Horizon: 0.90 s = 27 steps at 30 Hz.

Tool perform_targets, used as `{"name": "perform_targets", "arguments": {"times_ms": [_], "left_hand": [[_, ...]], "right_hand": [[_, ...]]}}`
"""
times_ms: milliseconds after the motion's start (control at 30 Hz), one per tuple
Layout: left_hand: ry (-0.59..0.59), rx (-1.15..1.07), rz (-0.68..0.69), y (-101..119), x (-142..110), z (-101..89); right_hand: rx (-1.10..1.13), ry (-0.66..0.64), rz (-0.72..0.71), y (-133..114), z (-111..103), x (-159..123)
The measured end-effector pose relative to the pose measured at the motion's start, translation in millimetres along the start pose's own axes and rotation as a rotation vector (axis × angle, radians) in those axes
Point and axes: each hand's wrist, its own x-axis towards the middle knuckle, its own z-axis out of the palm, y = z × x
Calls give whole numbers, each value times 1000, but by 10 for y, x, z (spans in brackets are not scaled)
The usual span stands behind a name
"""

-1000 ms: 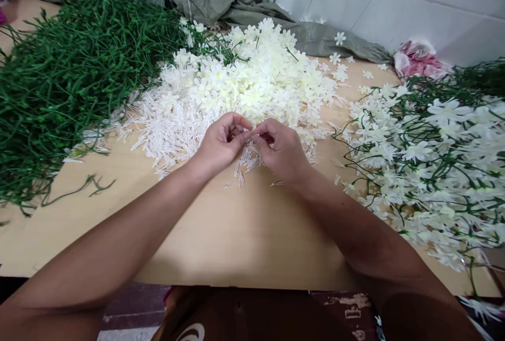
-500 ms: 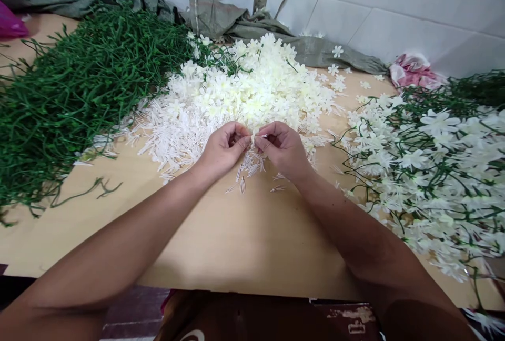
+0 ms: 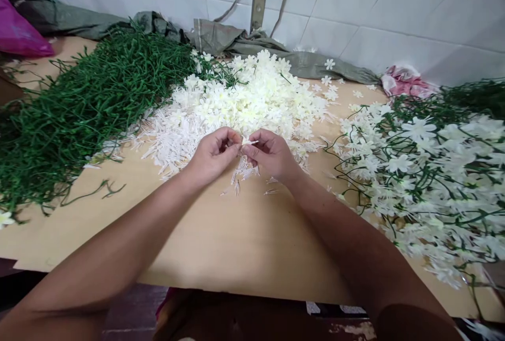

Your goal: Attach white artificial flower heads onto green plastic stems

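Observation:
My left hand (image 3: 218, 152) and my right hand (image 3: 274, 157) meet over the front of the white heap, fingertips nearly touching. Both are closed in a pinch on a small white artificial flower (image 3: 246, 142), mostly covered by the fingers. A thin white tip sticks out between my right thumb and forefinger; whether it is part of the flower I cannot tell. Just beyond lie loose cream-white flower heads (image 3: 256, 88). To their left and under my hands are thin white stamen pieces (image 3: 169, 138), a few strewn on the brown board (image 3: 221, 246).
Green plastic stems (image 3: 98, 99) form a big heap on the left. At right lie white flowers on green stems (image 3: 418, 172). Grey-green cloth (image 3: 315, 64) runs along the tiled wall (image 3: 355, 4), with a red-and-white crumpled bag (image 3: 406, 82) and a magenta bag (image 3: 21, 30) at the sides.
The view has tilted up and shifted slightly, so the heaps sit lower. My hands stay together, and the right fingers now overlap the left fingertips more closely around the flower.

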Motion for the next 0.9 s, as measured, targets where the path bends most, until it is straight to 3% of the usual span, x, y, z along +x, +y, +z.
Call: {"name": "perform_targets", "arguments": {"times_ms": [133,200,267,333,500,667,800,900], "left_hand": [[-7,107,56,31,46,-81],[119,273,129,27,119,-173],[330,490,203,-8,215,-279],[400,620,199,-67,308,-360],[278,861,183,-161,428,-384],[366,812,156,-15,430,-465],[465,931,171,182,389,-505],[456,970,198,251,382,-459]], "right_hand": [[5,42,-51,-34,6,-6],[32,71,-26,-57,1,-9],[70,83,12,-73,-5,-12],[97,64,48,-74,-7,-11],[71,12,27,-21,0,16],[34,84,-11,-10,-19,44],[-10,117,-42,-62,-31,32],[-30,138,-55,-92,-42,22]]}}
